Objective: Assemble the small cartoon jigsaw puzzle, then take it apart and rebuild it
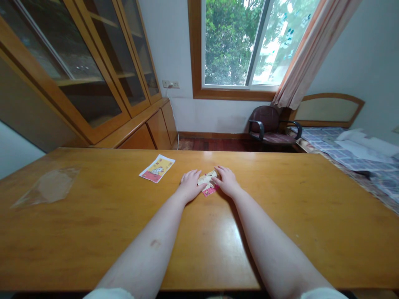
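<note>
A small piece of folded paper (pixel 207 179), cream with a pink-red edge (pixel 210 190) showing at its near end, lies on a honey-colored wooden table (pixel 93 232), in the middle of the far half. It sits between the person's two hands, its creases making an uneven, angular shape.

Both bare forearms reach forward and inward, palms down. The left hand (pixel 190 185) comes in from one side and the right hand (pixel 226 181) from the other, their fingertips (pixel 215 170) touching the paper from opposite sides. The fingers are slightly curled and close together; whether they pinch the paper or only rest on it cannot be told.

Just beyond the left hand lies a flat yellow, white and red printed card (pixel 157 168) with a cartoon figure on it. Well to the left lies a clear plastic sleeve (pixel 46 187). Past the table stand a glass-fronted wooden cabinet (pixel 93 62) and a dark office chair (pixel 268 126) beneath a window (pixel 237 45).
</note>
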`<state>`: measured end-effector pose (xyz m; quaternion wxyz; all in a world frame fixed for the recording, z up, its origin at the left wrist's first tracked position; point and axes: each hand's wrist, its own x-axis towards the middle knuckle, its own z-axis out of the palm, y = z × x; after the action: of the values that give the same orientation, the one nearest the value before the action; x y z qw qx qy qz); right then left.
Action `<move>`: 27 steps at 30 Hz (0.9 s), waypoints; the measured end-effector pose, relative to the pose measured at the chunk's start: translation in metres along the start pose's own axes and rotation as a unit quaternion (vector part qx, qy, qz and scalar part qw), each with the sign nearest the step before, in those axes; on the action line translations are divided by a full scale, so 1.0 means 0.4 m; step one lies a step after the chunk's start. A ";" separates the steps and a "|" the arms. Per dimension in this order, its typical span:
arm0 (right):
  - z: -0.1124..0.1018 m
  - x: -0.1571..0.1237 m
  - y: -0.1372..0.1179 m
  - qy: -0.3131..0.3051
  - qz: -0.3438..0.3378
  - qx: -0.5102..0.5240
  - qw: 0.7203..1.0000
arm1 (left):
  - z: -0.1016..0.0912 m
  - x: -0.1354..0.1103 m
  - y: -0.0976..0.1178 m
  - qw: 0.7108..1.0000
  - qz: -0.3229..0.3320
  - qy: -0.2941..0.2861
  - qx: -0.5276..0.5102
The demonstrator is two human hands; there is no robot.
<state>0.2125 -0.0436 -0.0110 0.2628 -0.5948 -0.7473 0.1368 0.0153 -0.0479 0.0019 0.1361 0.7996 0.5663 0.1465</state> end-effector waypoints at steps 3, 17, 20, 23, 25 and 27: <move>0.007 0.000 -0.001 -0.048 0.005 -0.051 0.997 | 0.011 0.006 -0.007 0.999 -0.019 -0.036 0.024; 0.016 -0.001 -0.009 -0.018 -0.016 0.243 0.970 | -0.008 0.004 0.000 0.991 0.039 0.042 -0.123; 0.022 0.003 -0.007 0.008 -0.009 0.242 0.970 | -0.012 0.007 -0.001 0.988 0.059 0.062 -0.125; 0.028 0.006 -0.002 0.025 0.018 0.240 0.970 | -0.011 0.006 0.001 0.986 0.091 0.068 -0.125; 0.031 0.006 0.004 0.027 0.026 0.225 0.974 | -0.008 0.002 0.002 0.985 0.112 0.063 -0.115; 0.034 0.006 0.010 0.026 0.003 0.205 0.978 | -0.002 -0.002 0.001 0.989 0.112 0.049 -0.089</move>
<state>0.2078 -0.0388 -0.0235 0.3979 -0.5340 -0.6943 0.2729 0.0152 -0.0486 0.0027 0.1617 0.8345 0.4639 0.2496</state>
